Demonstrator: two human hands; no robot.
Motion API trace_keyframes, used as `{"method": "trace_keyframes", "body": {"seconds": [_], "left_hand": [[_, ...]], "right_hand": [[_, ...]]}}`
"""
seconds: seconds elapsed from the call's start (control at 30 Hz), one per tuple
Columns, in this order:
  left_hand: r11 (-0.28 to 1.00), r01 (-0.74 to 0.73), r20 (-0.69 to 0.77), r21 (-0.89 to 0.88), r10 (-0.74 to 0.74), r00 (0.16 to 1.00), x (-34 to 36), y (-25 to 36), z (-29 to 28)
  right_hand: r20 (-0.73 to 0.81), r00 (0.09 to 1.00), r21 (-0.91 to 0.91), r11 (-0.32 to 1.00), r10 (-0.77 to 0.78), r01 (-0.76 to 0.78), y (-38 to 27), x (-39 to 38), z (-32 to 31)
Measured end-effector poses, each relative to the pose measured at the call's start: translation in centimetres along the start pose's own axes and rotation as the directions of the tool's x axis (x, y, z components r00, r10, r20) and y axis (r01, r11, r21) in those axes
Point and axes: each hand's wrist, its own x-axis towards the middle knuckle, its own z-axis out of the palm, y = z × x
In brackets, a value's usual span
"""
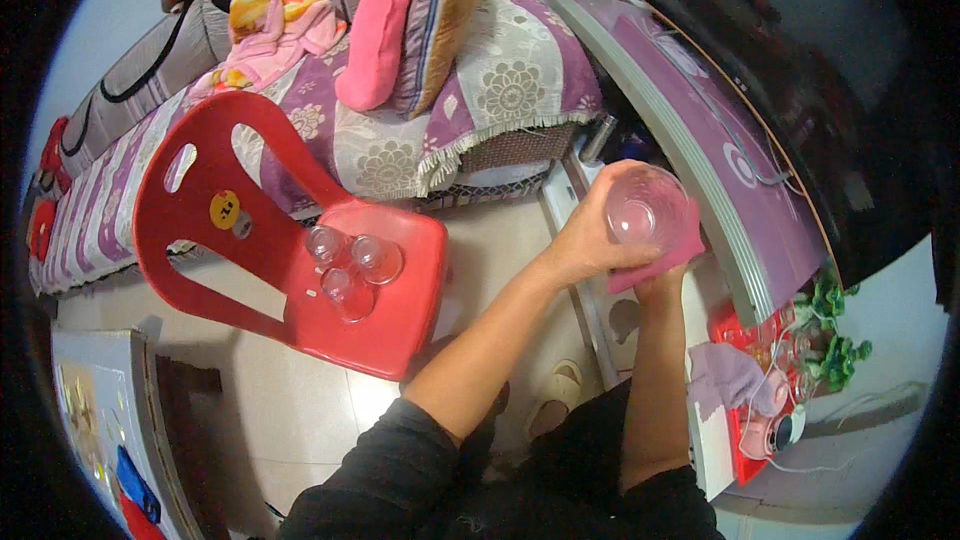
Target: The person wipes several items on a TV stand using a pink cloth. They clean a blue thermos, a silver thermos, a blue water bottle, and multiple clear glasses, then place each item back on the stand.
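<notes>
My left hand (590, 238) is wrapped around a clear drinking glass (640, 205), tilted so that its inside shows. Behind it my right hand (662, 278) is closed on a pink cloth (630, 280) pressed against the glass, its fingers mostly hidden by glass and cloth. To the left, three clear glasses (350, 290) stand upside down on the seat of a red plastic chair (410, 330).
A sofa (508, 85) with cushions runs along the back. Right of my hands are a purple stand (715, 140) with a large dark screen (790, 60), and below, a red tray (742, 450) with glassware and a lilac cloth (715, 370). A board (100, 410) stands lower left.
</notes>
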Motion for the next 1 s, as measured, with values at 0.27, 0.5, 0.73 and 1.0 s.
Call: {"method": "trace_keyframes", "body": {"seconds": [0.27,0.5,0.73,1.0], "left_hand": [[0.965,0.139,-0.041,0.223,-0.133,0.99,0.0,-2.8,-0.4],[0.989,0.14,-0.195,0.056,-0.126,0.973,-0.1,-3.8,2.0],[0.983,0.17,-0.195,0.069,-0.154,0.969,0.6,-3.4,0.1],[0.923,0.139,-0.008,0.359,-0.145,0.989,0.1,-2.0,-3.5]], "right_hand": [[-0.027,0.979,0.227,0.955,0.204,-0.192,4.4,0.0,-1.9],[-0.089,0.914,0.392,0.858,0.396,-0.333,5.4,0.6,-5.6],[0.218,0.967,0.074,0.986,0.132,-0.151,3.8,-0.3,-4.1],[0.23,0.881,-0.169,0.908,0.414,-0.383,1.7,-0.6,-7.6]]}}
